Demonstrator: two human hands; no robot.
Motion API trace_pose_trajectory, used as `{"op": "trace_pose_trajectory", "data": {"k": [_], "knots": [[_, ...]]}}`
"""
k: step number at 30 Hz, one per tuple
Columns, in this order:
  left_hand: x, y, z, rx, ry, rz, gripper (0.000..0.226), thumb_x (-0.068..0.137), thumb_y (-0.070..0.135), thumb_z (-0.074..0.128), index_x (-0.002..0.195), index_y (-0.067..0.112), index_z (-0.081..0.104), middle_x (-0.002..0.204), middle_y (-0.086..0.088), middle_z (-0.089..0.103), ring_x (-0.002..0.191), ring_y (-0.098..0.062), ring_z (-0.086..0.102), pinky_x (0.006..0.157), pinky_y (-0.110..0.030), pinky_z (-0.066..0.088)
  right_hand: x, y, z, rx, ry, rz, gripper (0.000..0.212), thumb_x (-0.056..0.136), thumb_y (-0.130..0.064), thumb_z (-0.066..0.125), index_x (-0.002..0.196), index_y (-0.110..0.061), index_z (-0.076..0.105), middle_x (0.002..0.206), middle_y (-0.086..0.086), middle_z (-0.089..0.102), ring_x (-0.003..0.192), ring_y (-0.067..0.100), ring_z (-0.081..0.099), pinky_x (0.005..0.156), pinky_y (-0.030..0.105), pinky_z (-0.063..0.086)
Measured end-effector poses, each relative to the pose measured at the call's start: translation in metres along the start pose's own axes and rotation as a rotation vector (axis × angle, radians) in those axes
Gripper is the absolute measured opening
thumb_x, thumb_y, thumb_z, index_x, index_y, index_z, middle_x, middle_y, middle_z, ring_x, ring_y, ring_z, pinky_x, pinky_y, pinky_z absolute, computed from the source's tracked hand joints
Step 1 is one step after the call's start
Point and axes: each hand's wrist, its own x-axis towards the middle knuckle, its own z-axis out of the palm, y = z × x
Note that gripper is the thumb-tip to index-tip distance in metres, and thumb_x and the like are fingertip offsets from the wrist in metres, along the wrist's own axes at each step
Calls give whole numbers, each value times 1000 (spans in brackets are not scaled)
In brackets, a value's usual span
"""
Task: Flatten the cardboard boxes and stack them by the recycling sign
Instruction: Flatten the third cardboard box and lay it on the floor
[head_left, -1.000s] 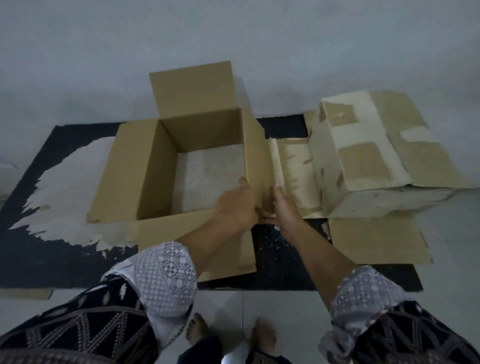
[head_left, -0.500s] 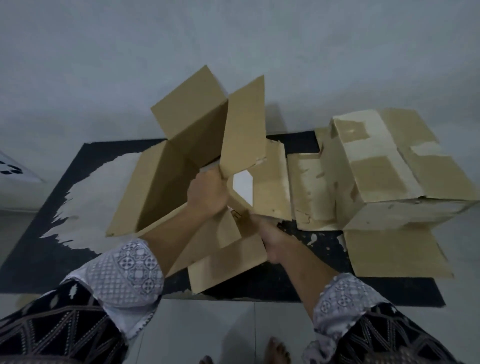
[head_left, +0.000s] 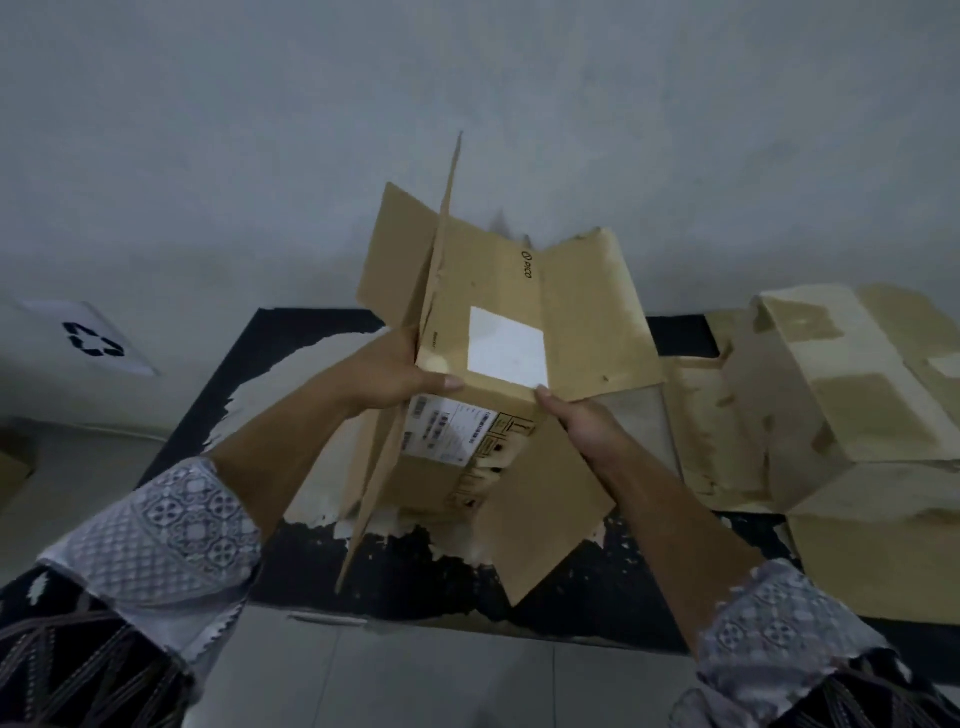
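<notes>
Head view: both hands hold one cardboard box (head_left: 576, 312) up in the air over the middle of the black mat (head_left: 280, 332), clear of the mat, tilted, flaps splayed at both ends. Left hand (head_left: 384, 376) grips the box's near left edge, thumb laid flat along the top face, other fingers wrapped behind and hidden. Right hand (head_left: 587, 431) pinches the near right corner, thumb tip on top beside the white label (head_left: 506, 345); its other fingers are under the cardboard, so can't tell how they lie. Step in hand, as I judge it: collapsing this box, which is not flat yet (body keeps its tube shape, shipping label (head_left: 441, 431) on the lower face). Next move likely calls for pushing opposite corners together so the walls fold, then carrying it to the recycling sign (head_left: 93, 340), off the mat's far left corner. Nothing visibly stacked at the sign. A second box (head_left: 852, 415), worn and patchy, sits unflattened on the mat's right end. Mat surface is scuffed, pale peeled patches. Tiled floor (head_left: 415, 675) on the mat's near side, plain grey wall (head_left: 260, 156) behind it, dim light.
</notes>
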Motion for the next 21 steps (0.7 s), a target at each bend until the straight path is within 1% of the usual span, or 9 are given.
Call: {"op": "trace_pose_trajectory", "data": {"k": [4,8,10,13,15,17,18,19,21], "knots": [[-3,-11,-24,17,4,-28,51,85,28,74,132,27,54,121,7,66,108,-12,62,86,-28,51,-4,-20,21,-208,27,-132,45,97,-40,56,132,-10,58,121,0,65,99,16,63,83,28,48],[-3,-23,-38,-4,-11,-50,49,85,31,74,130,29,55,119,5,68,107,-17,64,89,-39,55,-9,-31,37,-313,21,-171,45,99,-38,53,137,-13,53,120,-3,60,88,3,56,70,16,43],[-3,-29,-42,-12,-30,-50,51,84,32,74,131,29,55,118,4,68,107,-18,64,89,-41,55,-11,-36,41,-374,39,-189,46,100,-37,52,139,-14,51,127,-4,59,96,9,57,74,18,43],[-3,-34,-46,-59,-42,-43,51,83,34,74,130,27,56,114,4,69,105,-18,65,82,-36,56,-13,-48,47,-476,72,-209,49,101,-36,50,144,-14,44,140,2,54,111,15,53,88,25,39],[-3,-36,-49,-96,-53,-37,56,80,38,77,131,27,56,115,3,70,107,-19,65,86,-38,56,-17,-61,51,-574,102,-204,52,101,-36,50,147,-13,41,143,4,51,120,20,52,89,26,37],[-3,-37,-53,-153,-62,-33,59,78,37,78,131,25,54,116,2,69,109,-19,64,89,-39,54,-21,-78,56,-658,135,-199,50,101,-34,49,146,-11,42,142,6,52,122,23,51,86,24,37],[-3,-36,-56,-180,-66,-35,57,80,35,78,130,24,54,116,1,69,109,-19,65,88,-37,55,-24,-86,59,-705,152,-195,49,102,-34,49,144,-9,44,139,8,53,118,23,53,82,23,38],[-3,-35,-57,-198,-69,-36,54,81,33,76,128,23,54,115,0,69,107,-20,65,87,-36,55,-27,-95,62,-754,169,-185,47,102,-34,49,141,-7,47,133,9,56,109,23,54,73,24,39],[-3,-34,-63,-213,-81,-33,52,81,32,75,128,21,56,114,-1,71,105,-20,68,87,-38,56,-31,-108,68,-843,199,-173,40,102,-34,48,127,-4,54,114,10,56,88,18,52,56,22,34]]}}
